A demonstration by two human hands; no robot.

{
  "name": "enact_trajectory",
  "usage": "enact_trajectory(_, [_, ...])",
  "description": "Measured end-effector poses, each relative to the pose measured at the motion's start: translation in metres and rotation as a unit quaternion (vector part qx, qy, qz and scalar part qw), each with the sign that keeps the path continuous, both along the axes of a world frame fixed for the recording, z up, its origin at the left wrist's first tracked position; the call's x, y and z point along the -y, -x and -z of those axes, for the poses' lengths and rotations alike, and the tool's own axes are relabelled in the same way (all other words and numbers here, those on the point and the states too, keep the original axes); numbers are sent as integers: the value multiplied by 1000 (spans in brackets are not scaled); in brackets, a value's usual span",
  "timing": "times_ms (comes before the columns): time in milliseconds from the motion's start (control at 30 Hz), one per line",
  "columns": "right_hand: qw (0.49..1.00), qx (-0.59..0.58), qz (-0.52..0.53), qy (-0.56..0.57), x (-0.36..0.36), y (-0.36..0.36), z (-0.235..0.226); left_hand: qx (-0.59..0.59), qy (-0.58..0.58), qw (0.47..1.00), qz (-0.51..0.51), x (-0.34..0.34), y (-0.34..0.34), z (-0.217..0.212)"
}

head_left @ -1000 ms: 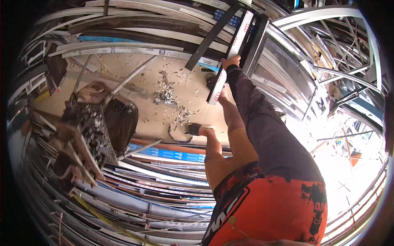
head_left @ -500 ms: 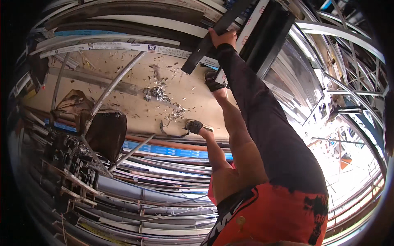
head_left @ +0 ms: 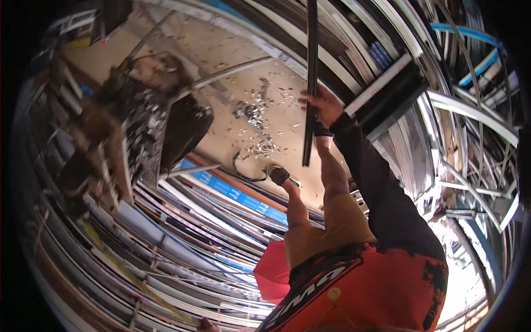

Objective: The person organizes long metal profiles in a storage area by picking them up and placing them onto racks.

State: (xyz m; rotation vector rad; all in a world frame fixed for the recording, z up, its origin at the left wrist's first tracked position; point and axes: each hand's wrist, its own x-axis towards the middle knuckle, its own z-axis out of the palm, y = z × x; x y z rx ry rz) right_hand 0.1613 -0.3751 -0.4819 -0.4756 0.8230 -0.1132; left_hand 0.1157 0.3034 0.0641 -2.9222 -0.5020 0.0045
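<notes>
A long, slim black metal profile (head_left: 311, 66) runs almost straight up and down the picture. My right hand (head_left: 325, 105), at the end of a dark sleeve, is closed around it above its near end. Part of the grip is hidden behind the profile. Only a small bit of my left hand (head_left: 207, 325) shows at the lower edge, and its fingers cannot be made out. Just right of my right hand, a wide black profile (head_left: 390, 99) lies beside a white-wrapped bar (head_left: 381, 83) on the stack of long profiles (head_left: 354, 39).
Metal offcuts (head_left: 254, 116) litter the tan floor (head_left: 221, 44) ahead of my sandalled feet (head_left: 278, 175). To the left stands a chip-covered machine (head_left: 146, 122) beside a dark bag-like thing (head_left: 188, 124). Racks of long bars (head_left: 193, 243) fill the lower left; tangled pale frames (head_left: 470, 110) crowd the right.
The black profile has swung from a slant to nearly upright in the picture, with my right hand on it, and is off the stack. The view has turned; a bit of my left hand appears.
</notes>
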Motion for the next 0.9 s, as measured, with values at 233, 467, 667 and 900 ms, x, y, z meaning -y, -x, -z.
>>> enact_trajectory(233, [975, 10, -164, 151, -130, 1, -106, -23, 88, 991, -93, 29, -38, -1])
enact_trajectory(467, [900, -55, -308, 303, -234, 5, -167, -52, 146, 987, -33, 5, -51, -7])
enact_trajectory(667, [831, -43, -325, 450, -272, -19, -163, -114, 189, 975, -19, 19, -69, -14])
enact_trajectory(900, [878, -66, -308, 360, -286, -46, -183, -134, 236, 962, 0, 22, -68, -21])
